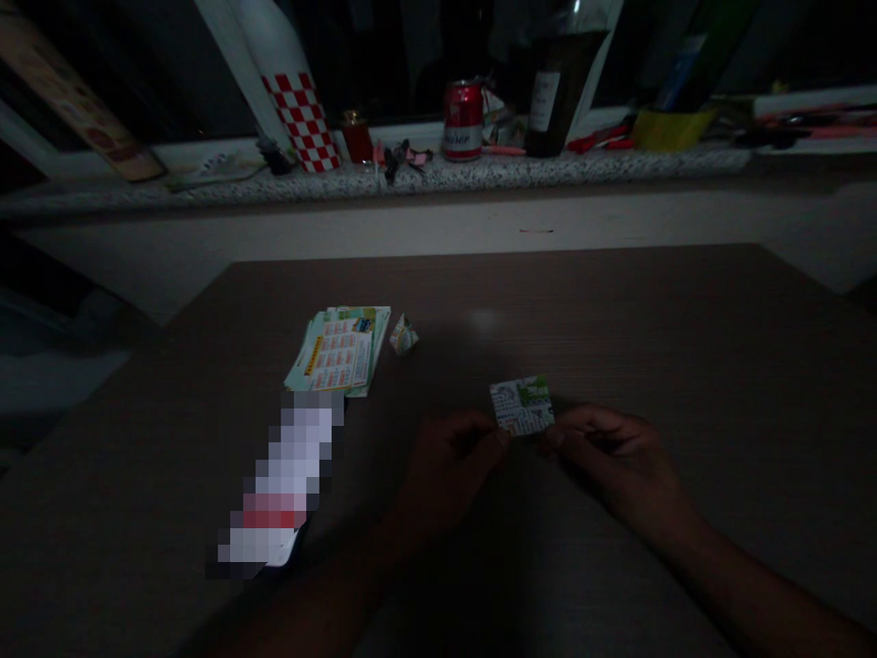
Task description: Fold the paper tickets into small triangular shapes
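Observation:
Both hands pinch a small printed paper card (522, 405), white and green, just above the brown table (617, 311). My left hand (449, 466) grips its lower left corner with closed fingers. My right hand (613, 457) pinches the lower right edge. Left of them lies a stack of similar printed cards (339, 350). A small folded paper shape (404, 335) sits beside that stack. The scene is dim.
A pixelated flat object (280, 484) lies on the table near my left forearm. On the stone sill behind stand a red can (463, 120), a dark wine bottle (552, 91), a red-and-white checkered item (301, 119), a small red jar (357, 137) and assorted clutter.

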Motion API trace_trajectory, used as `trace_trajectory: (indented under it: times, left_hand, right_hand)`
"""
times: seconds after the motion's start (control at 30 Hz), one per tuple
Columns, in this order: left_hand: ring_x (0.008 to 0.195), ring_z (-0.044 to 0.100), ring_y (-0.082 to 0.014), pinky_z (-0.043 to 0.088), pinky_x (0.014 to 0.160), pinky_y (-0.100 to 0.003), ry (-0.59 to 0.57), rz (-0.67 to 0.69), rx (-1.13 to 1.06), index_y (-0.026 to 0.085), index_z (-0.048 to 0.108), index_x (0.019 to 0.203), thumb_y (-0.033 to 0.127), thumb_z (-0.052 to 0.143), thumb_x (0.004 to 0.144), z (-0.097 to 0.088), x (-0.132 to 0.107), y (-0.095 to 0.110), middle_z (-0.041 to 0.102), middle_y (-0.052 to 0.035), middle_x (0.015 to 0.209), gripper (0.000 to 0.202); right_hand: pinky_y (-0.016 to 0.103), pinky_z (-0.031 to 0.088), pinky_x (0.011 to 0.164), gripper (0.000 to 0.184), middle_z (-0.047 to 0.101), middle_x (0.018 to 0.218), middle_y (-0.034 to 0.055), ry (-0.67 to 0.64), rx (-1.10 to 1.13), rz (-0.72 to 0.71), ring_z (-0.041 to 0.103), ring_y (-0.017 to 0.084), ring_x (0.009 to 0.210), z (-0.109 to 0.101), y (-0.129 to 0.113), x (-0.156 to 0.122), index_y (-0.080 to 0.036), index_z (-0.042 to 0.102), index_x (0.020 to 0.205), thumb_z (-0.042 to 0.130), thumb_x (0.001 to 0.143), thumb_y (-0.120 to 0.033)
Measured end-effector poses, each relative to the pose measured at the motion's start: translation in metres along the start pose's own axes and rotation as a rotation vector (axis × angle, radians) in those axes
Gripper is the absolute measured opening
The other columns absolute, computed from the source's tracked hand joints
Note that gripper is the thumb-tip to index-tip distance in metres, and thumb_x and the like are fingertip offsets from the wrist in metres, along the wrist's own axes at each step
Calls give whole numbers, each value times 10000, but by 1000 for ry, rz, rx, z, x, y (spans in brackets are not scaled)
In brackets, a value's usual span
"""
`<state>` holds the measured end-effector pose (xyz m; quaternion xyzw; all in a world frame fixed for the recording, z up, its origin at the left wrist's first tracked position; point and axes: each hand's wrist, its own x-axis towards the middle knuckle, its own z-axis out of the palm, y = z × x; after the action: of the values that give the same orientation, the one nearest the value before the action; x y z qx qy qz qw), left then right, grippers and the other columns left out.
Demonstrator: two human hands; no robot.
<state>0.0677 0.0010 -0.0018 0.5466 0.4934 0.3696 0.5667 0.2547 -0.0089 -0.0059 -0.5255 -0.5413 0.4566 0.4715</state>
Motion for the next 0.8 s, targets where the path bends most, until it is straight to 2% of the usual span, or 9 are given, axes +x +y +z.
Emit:
trace_trajectory:
  times: [0.07,0.13,0.23,0.33,0.4,0.5,0.63,0.8]
  left_hand:
    - [535,513,-102,372,508,-206,18,0,19,152,674,859,326,630,814,-3,0,2,597,15,606,184]
    - [508,528,-103,375,480,-195,42,3,-9,161,646,1007,342,656,804,-7,-1,5,601,22,593,273]
    - [497,559,-107,421,482,-192,34,14,-117,176,599,1126,333,666,803,-10,-2,8,618,27,578,366]
    - [519,586,-104,471,500,-202,0,36,-205,175,628,1077,308,647,822,-10,-2,7,669,-5,667,288]
    - [541,600,-103,478,504,-200,6,56,-202,170,660,992,295,650,822,-9,-3,4,683,-19,725,211]
    - [563,610,-104,481,517,-201,12,80,-163,175,673,950,297,647,828,-9,-3,2,690,-23,760,175]
    - [600,629,-126,492,541,-213,17,103,-97,168,673,962,303,627,837,-9,-6,2,690,-30,722,190]
    - [747,668,-158,526,661,-239,21,236,50,195,711,921,231,637,815,-10,-9,3,723,-44,841,134]
  right_hand:
    - [238,463,475,159,678,577,21,16,-64,-40,595,138,509,-2,1,0,-190,700,651,703,744,-320]
    - [249,491,493,120,701,616,27,19,-150,-108,626,153,536,-4,2,0,-197,704,679,697,752,-293]
    - [288,540,584,52,740,737,44,-38,-283,-298,683,191,656,-9,3,1,-212,713,745,675,777,-228]
    - [292,546,594,84,739,769,44,-97,-365,-509,693,192,681,-13,1,2,-221,713,794,660,783,-157]
    - [283,548,575,115,736,757,39,-90,-400,-579,694,182,655,-14,-2,2,-222,713,820,657,781,-129]
    - [289,563,582,134,750,785,42,-33,-450,-574,708,192,675,-15,-2,2,-229,718,867,668,779,-142]
    - [310,594,613,223,769,832,42,35,-404,-444,725,207,698,-14,3,0,-241,718,980,698,763,-196]
    - [307,613,641,138,776,815,36,37,-179,-361,730,205,704,-10,-1,-3,-249,750,848,711,740,-174]
